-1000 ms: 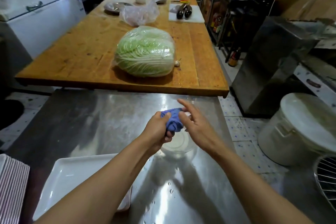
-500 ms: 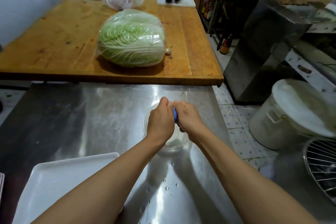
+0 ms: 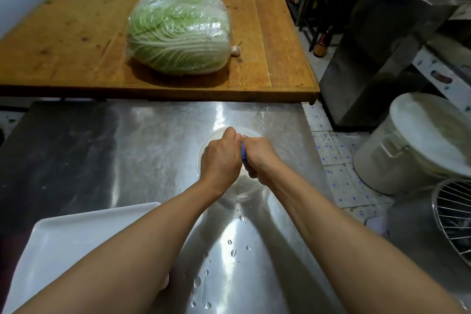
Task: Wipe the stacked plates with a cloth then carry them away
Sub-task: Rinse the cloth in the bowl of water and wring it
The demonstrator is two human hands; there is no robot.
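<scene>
A: How are the hands sitting? 
B: Both forearms are reaching forward and converging over the steel tabletop [image 3: 142, 150]; the left hand [image 3: 221, 158] and the right hand [image 3: 260, 158] are meeting knuckle to knuckle, backs turned up, fingers curled down and out of sight; each grip is closing tight around the blue cloth [image 3: 243, 152], which is showing only as a thin strip in the seam between the two fists.

A: And what is lying under them? 
B: A clear round bowl [image 3: 251, 190] is sitting on the steel directly beneath the fists; whether the cloth is touching it, I cannot tell; water droplets [image 3: 233, 252] are lying on the steel nearer the body.

A: The plates? 
B: A white rectangular plate [image 3: 76, 242] is lying at the near left, its right part passing under the left forearm; whether more are stacked below it is not showing.

A: What is bounding the room to move? 
B: Ahead, the edge of a wooden tabletop [image 3: 76, 41] is overhanging the far side of the steel; a wrapped cabbage [image 3: 178, 30] is resting near that edge with a garlic bulb [image 3: 235, 50] just beside it; the steel left of the bowl is lying bare and wide; to the right the steel is ending close to the right hand, with tiled floor, a white lidded bucket [image 3: 418, 145] and a wire rack [image 3: 453, 216] beyond.
</scene>
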